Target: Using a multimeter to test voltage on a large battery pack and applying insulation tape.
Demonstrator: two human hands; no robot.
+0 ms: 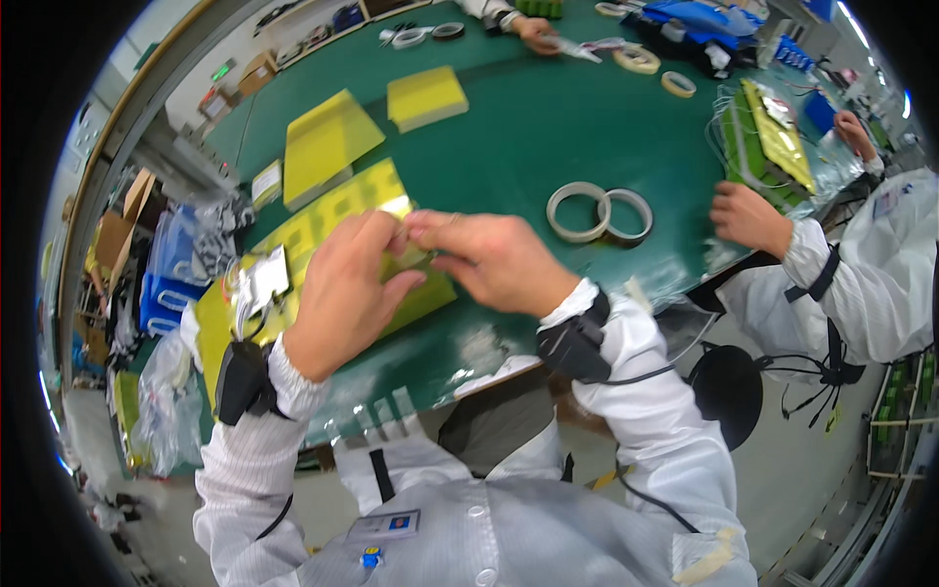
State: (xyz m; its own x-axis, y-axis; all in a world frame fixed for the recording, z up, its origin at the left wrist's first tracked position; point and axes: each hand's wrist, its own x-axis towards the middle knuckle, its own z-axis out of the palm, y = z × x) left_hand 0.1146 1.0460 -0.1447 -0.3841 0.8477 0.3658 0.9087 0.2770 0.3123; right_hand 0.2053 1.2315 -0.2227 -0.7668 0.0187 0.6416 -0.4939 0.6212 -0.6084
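My left hand (pixel 344 292) and my right hand (pixel 497 258) meet fingertip to fingertip above a yellow film-covered flat piece (pixel 328 217) on the green table. Both pinch at the same spot, and whatever lies between the fingers is too small and blurred to name. Beneath the hands, the piece has darker yellow patches on its top. On its left part sits a white rectangular item (pixel 264 281) with thin wires beside it. To the right of my right hand, two rolls of tape (pixel 555 217) lie overlapping.
Stacks of yellow sheets (pixel 328 142) and a smaller yellow stack (pixel 427 96) stand farther back on the green table (pixel 509 127). At right, a co-worker's hand (pixel 751 217) rests beside a green and yellow block (pixel 773 137). Another person's hand (pixel 536 35) is at the far edge.
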